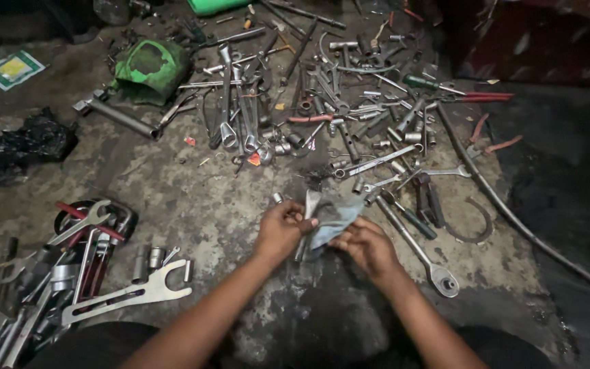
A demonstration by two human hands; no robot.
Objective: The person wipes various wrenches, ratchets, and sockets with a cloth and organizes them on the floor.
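Both hands, left hand and right hand, have a tight grip on a grey rag wrapped round a metal tool over the greasy floor.

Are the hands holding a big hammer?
No, the left hand and right hand hold a grey rag around a metal tool.

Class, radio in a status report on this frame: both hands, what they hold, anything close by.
Left hand and right hand both grip grey cloth. Long ratchet handle lies beside right hand. Loose wrenches beyond.
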